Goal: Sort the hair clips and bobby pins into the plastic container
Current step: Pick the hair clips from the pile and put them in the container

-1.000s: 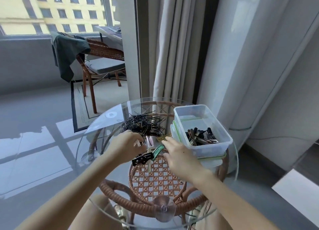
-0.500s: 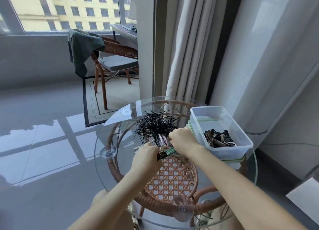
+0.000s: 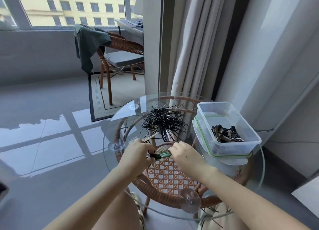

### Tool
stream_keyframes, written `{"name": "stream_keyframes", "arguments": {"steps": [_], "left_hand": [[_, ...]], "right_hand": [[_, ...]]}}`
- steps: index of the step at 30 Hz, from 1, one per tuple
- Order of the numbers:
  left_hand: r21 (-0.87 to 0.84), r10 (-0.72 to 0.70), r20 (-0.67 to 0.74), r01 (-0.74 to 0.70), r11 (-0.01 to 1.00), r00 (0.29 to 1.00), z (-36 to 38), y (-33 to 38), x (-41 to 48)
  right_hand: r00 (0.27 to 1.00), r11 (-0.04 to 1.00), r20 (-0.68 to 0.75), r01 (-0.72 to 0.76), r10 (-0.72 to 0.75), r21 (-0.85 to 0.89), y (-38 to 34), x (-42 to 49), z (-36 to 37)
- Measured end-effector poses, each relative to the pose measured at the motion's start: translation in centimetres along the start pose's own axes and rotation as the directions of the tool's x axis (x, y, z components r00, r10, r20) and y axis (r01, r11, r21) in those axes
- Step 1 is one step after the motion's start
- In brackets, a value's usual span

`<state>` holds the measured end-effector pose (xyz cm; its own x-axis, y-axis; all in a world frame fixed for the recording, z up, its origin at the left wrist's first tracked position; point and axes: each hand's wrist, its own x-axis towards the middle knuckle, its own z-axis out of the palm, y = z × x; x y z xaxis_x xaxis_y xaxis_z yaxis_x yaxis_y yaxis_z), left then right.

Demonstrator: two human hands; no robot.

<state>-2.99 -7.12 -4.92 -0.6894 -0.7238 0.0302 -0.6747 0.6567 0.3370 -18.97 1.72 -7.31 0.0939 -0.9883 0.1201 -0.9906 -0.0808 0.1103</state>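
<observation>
A round glass surface (image 3: 224,210) is carrying a clear plastic container (image 3: 248,124) of dark hair clips (image 3: 226,133) on the right, beside a black bobby pins pile (image 3: 163,120). Left hand (image 3: 136,153) and right hand (image 3: 186,154) fingers are closing together on a green clip (image 3: 164,155).

The clip (image 3: 163,155) pinched between my left grip (image 3: 138,153) and my right grip (image 3: 185,154) is green with a black end, and the bobby pins (image 3: 162,121) heaped beyond it are black. My bench (image 3: 172,210) is clear glass over a reddish-brown wicker frame (image 3: 170,175) woven in an open lattice. The plastic container (image 3: 229,126) is clear, its lid (image 3: 229,154) edged in green, with black and brown clips (image 3: 226,133) inside.
</observation>
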Motion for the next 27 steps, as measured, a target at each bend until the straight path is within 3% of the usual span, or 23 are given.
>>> {"name": "stream_keyframes", "arguments": {"steps": [7, 12, 15, 18, 20, 22, 24, 25, 27], "left_hand": [[-0.048, 0.000, -0.025, -0.001, 0.999, 1.000, -0.5, 0.5, -0.2], [0.078, -0.001, -0.020, 0.003, 0.997, 1.000, -0.3, 0.8, -0.3], [0.138, 0.011, -0.018, -0.008, 0.990, 1.000, 0.1, 0.9, -0.4], [0.115, -0.029, 0.029, 0.025, 0.993, 0.999, -0.2, 1.0, -0.1], [0.042, -0.057, 0.037, 0.055, 0.998, 0.998, -1.0, 1.5, 0.5], [-0.078, -0.035, 0.033, 0.038, 0.996, 0.999, -2.3, 2.9, 1.4], [-0.212, 0.014, 0.029, -0.008, 0.977, 0.999, -3.8, 5.3, 2.6], [-0.275, 0.036, 0.029, -0.027, 0.961, 0.999, -4.3, 6.7, 3.4], [-0.380, 0.076, 0.020, -0.063, 0.923, 0.997, -5.2, 10.0, 5.0]], "right_hand": [[0.993, 0.990, -0.112, -0.053, 0.039, -0.129, -0.3, -1.8, -0.1], [0.948, 0.976, -0.232, -0.210, 0.220, 0.066, 0.5, -3.2, -1.3], [0.857, 0.933, -0.373, -0.302, 0.356, 0.197, 2.3, -4.8, -4.3], [0.730, 0.872, -0.498, -0.473, 0.469, 0.127, 6.7, -6.4, -7.0], [0.738, 0.823, -0.409, -0.564, 0.537, 0.063, 10.0, -7.1, -7.7], [0.804, 0.816, -0.170, -0.579, 0.570, -0.004, 12.4, -7.1, -7.6], [0.808, 0.809, 0.048, -0.588, 0.587, 0.010, 13.5, -7.1, -7.4], [0.799, 0.798, 0.067, -0.601, 0.598, 0.045, 13.8, -7.1, -7.2], [0.777, 0.778, -0.056, -0.619, 0.626, 0.110, 14.3, -7.5, -6.9]]}}
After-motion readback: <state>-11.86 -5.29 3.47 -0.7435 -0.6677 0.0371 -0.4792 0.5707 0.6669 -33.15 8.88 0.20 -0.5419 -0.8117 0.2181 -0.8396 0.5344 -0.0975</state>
